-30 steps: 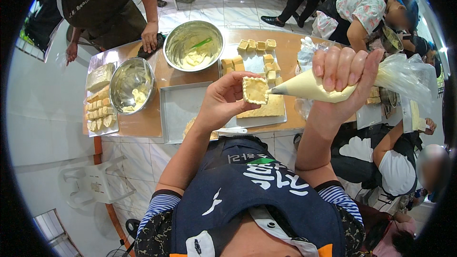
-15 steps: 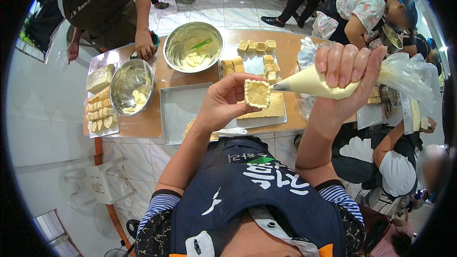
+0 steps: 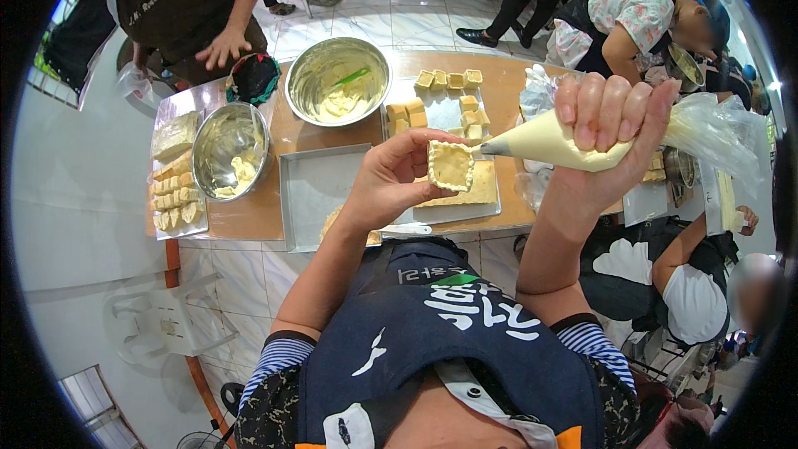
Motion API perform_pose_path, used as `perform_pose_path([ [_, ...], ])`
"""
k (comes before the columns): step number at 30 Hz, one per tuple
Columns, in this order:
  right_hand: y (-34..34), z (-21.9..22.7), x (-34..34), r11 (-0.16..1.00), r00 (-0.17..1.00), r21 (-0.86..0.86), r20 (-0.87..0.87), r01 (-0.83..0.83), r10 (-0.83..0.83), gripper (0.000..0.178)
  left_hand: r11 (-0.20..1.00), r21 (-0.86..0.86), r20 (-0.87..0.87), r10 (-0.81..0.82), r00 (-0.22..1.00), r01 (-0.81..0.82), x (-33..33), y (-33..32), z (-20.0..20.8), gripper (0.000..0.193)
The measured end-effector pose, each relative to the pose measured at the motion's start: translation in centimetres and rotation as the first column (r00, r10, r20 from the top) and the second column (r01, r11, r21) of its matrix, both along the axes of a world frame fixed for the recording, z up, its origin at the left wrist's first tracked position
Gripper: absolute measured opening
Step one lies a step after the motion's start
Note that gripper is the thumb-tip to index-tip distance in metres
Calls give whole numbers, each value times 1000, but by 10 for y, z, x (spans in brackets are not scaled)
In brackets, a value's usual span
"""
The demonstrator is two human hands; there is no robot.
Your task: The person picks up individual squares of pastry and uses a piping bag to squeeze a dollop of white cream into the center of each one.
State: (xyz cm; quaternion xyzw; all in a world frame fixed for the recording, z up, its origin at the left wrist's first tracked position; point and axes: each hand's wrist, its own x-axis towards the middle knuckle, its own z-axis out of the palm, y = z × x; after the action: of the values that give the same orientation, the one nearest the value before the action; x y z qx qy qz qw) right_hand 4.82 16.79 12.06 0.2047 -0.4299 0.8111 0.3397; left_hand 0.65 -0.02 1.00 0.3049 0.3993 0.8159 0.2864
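Between the fingers and thumb of my left hand (image 3: 389,173) is a small square cake piece (image 3: 451,166), its face tilted up and cream piped along its edges. My right hand (image 3: 611,120) is wrapped round a piping bag (image 3: 532,143) of pale yellow cream, its clear plastic end trailing off to the right. The metal tip points left and meets the upper right corner of the cake square, with cream at that spot. Behind the cake piece, part of a flat sheet cake (image 3: 478,187) shows on a board.
Two steel bowls, one large (image 3: 302,66) and one smaller (image 3: 206,145), hold pale cream. A grey tray (image 3: 320,179) lies left of my hand. Small cake squares (image 3: 455,81) sit farther back. A co-worker's hand (image 3: 223,48) is over the far left, near a dark-lined container (image 3: 252,81).
My right hand and the piping bag have shifted slightly right. The cake square has turned a little. The co-worker's hand has lifted off the dark-lined container and moved left.
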Motion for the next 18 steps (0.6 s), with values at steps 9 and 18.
perform_pose_path([
  [9, -8, 3, -1, 999, 1000, 20, 3, -30, 29, 47, 998, -55, 15, -4, 1000, 4, 6, 0, 4, 45],
  [18, -18, 0, -2, 993, 995, 66, -12, -93, 94, 48, 996, -84, 30, 1, 1000, 1, 11, -3, 7, 46],
])
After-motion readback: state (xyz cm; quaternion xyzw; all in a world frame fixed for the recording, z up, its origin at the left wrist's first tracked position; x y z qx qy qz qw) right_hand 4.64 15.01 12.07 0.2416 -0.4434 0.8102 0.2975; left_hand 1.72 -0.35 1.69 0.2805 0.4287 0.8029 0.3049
